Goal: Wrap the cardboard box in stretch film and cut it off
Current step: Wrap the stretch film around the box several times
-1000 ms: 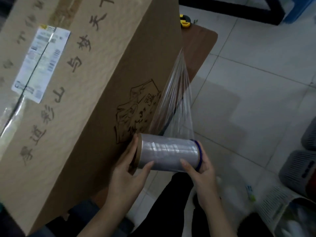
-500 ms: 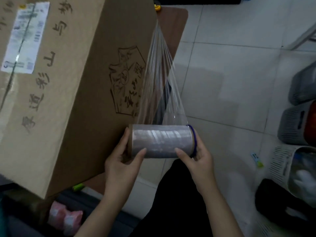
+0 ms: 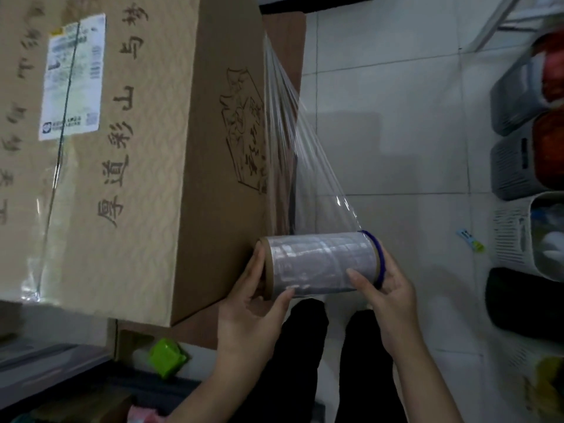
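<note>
Swung further round since half a second ago, the head view now puts the cardboard box [image 3: 128,154] squarer to me, its near corner lower in frame, and the roll of stretch film [image 3: 320,262] sits lower and further right than before, while both hands keep the same grip. From my remote seat I see one brown box with dark printed characters along its top face, a line-drawn emblem on the side panel and one white shipping label [image 3: 73,77] crossed by a strip of clear tape. One roll, grey-silver with a cardboard core and a blue ring at its right end, lies level just beside the box's near side panel. One sheet of clear film [image 3: 293,141] fans from the roll up to the box's far upper corner, wrinkled and taut. My left hand [image 3: 253,315] grasps the roll's left end, thumb across the front; my right hand [image 3: 387,303] grasps the right end, thumb on the film. Two dark trouser legs [image 3: 305,346] stand on pale floor tiles [image 3: 396,132]. At right I count three grey slatted baskets [image 3: 512,166] stacked along the edge, one white one below. One green packet [image 3: 166,357] lies under the box.
</note>
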`<action>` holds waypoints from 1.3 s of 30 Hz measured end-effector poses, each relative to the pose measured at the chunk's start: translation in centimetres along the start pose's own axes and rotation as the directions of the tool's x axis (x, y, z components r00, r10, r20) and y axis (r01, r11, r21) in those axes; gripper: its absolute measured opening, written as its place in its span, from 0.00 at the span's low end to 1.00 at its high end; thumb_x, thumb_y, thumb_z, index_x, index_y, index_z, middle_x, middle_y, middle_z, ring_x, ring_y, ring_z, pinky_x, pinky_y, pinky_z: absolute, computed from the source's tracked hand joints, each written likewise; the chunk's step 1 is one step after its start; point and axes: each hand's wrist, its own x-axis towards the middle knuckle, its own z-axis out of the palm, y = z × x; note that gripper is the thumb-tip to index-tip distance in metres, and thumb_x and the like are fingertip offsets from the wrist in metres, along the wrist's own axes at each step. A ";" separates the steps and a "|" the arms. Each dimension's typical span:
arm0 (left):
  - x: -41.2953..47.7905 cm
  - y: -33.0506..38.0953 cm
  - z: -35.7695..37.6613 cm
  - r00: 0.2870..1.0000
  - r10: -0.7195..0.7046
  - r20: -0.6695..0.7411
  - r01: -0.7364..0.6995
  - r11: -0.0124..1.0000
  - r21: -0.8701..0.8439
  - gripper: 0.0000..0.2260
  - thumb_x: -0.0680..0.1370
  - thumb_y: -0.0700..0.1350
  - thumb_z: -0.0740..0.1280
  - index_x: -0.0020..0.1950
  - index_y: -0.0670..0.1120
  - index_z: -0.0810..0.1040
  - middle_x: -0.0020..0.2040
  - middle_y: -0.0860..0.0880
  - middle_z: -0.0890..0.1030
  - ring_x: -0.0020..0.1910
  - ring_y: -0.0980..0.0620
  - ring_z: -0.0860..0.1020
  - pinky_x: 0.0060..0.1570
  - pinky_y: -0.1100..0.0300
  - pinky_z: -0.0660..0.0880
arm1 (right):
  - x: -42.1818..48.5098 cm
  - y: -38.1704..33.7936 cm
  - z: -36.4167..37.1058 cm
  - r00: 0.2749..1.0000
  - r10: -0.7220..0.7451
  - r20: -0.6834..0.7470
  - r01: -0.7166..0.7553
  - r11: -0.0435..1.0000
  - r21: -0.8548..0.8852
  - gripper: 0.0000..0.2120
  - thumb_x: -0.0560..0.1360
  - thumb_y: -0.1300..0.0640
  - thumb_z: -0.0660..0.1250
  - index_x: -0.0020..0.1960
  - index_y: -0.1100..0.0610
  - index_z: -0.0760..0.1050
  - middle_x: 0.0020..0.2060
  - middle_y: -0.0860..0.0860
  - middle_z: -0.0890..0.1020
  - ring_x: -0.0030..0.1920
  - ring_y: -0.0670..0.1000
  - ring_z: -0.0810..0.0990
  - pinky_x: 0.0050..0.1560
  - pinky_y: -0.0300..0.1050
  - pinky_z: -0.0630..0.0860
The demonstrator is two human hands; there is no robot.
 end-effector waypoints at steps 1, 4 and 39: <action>-0.2 -0.3 -0.2 1.000 0.017 0.023 -0.018 1.000 0.021 0.32 0.69 0.40 0.75 0.65 0.62 0.65 0.65 0.58 0.73 0.62 0.65 0.71 0.62 0.70 0.66 | -0.6 0.4 0.1 1.000 -0.001 -0.017 0.001 1.000 0.012 0.30 0.63 0.54 0.78 0.64 0.47 0.76 0.58 0.48 0.83 0.60 0.49 0.81 0.55 0.36 0.77; -0.9 -0.9 -0.8 0.992 0.100 0.072 -0.107 0.988 0.110 0.33 0.70 0.40 0.74 0.68 0.58 0.64 0.68 0.55 0.72 0.65 0.64 0.70 0.66 0.62 0.66 | -2.3 1.6 0.1 0.998 -0.029 -0.061 0.032 0.999 0.041 0.29 0.65 0.56 0.78 0.64 0.47 0.76 0.58 0.49 0.83 0.59 0.48 0.81 0.54 0.35 0.76; -3.2 -3.4 -5.8 0.815 0.404 0.415 -0.510 0.840 0.184 0.34 0.70 0.35 0.74 0.71 0.46 0.63 0.70 0.56 0.65 0.70 0.61 0.64 0.62 0.69 0.68 | -8.9 9.1 4.3 0.937 0.189 -0.295 -0.062 0.918 0.392 0.20 0.69 0.52 0.70 0.59 0.56 0.80 0.55 0.58 0.84 0.57 0.57 0.81 0.57 0.53 0.76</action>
